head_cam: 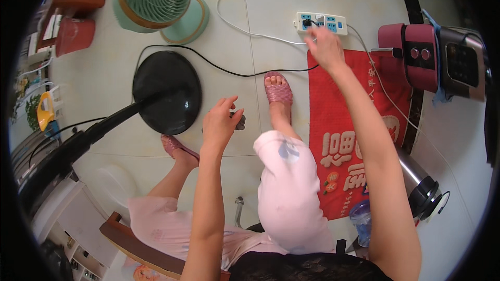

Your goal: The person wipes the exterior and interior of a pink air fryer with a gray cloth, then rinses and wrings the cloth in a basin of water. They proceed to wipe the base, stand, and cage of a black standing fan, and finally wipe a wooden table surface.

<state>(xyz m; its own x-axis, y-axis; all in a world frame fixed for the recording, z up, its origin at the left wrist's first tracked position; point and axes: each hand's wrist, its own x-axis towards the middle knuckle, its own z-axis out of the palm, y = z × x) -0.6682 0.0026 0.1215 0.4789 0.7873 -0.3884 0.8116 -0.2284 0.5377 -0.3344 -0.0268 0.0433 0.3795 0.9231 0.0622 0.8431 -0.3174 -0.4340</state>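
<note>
My right hand (pixel 326 47) reaches to the near edge of a white power strip (pixel 340 18) on the floor, its fingers spread beside the plugs. Whether the fingers touch a plug or cord is unclear. A black plug (pixel 307 22) and a white plug (pixel 320 18) sit in the strip's blue sockets. My left hand (pixel 220 119) hovers over the tiles, fingers bent and parted, beside a small dark object (pixel 240 122) partly hidden behind it; whether the hand holds it cannot be told. A black cable (pixel 234 73) and a white cable (pixel 250 32) run across the floor.
A green fan (pixel 197 19) stands beyond a round black stand base (pixel 168 97) with a pole. A red mat (pixel 328 117) lies at right, near a maroon appliance (pixel 422 56) and a metal kettle-like vessel (pixel 416 175). A red bin (pixel 76 35) stands upper left.
</note>
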